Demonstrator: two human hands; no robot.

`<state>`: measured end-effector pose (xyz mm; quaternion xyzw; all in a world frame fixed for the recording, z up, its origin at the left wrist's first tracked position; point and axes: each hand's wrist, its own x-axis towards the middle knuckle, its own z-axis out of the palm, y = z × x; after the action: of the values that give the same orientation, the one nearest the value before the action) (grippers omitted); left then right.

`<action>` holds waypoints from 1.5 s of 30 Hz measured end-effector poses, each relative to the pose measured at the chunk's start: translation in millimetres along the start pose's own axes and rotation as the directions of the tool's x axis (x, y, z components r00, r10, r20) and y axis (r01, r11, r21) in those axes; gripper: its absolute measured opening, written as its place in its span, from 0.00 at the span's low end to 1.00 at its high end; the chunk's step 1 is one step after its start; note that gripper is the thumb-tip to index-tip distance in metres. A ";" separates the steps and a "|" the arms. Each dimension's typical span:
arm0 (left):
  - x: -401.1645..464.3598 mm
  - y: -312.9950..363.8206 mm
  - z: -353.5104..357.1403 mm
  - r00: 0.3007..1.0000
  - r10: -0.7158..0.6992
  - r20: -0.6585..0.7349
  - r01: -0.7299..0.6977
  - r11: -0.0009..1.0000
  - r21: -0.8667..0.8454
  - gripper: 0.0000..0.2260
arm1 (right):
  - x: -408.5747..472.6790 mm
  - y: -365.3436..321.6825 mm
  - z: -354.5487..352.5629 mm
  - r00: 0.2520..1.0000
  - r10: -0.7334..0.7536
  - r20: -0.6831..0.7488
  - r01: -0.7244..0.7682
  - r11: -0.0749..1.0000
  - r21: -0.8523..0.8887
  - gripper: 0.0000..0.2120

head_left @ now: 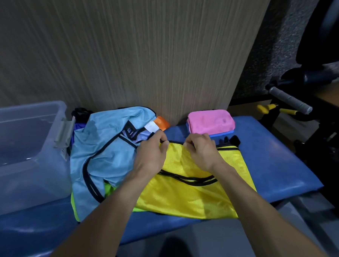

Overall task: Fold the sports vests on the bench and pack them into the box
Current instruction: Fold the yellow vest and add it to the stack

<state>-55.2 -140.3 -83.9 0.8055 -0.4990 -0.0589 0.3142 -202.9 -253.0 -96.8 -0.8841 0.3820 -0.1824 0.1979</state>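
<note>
Clear plastic box at left end of blue padded bench. Just beside it, crumpled light-blue vest, black-trimmed, heaped over other vests. Yellow mesh vest lies flat mid-bench. Left hand pinches its far black-trimmed edge; right hand grips same edge, fingers curled. Behind, 2 folded vests stacked against wood panel: folded pink vest uppermost.

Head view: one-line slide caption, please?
Both hands, left hand and right hand, pinch the yellow vest's top edge on the blue bench.
</note>
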 end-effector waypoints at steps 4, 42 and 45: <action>5.7 0.6 -1.0 0.996 -0.086 0.018 0.086 0.996 -0.028 0.10 | 3.0 -0.2 3.4 0.996 -0.066 -0.054 0.059 0.992 -0.114 0.06; -7.6 17.7 -4.5 0.944 0.289 -0.160 -0.199 0.885 0.422 0.13 | -101.2 91.7 -62.7 0.889 0.451 0.086 -0.452 0.892 -0.005 0.20; -44.6 55.3 16.5 0.875 0.476 0.087 -0.484 0.858 0.172 0.15 | -95.7 85.8 -57.0 0.867 0.493 0.079 -0.499 0.853 0.156 0.26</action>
<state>-126.4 -127.1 -75.5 0.6806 -0.6933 0.0519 0.2312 -343.0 -247.6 -106.4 -0.7386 0.5761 -0.1415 0.3201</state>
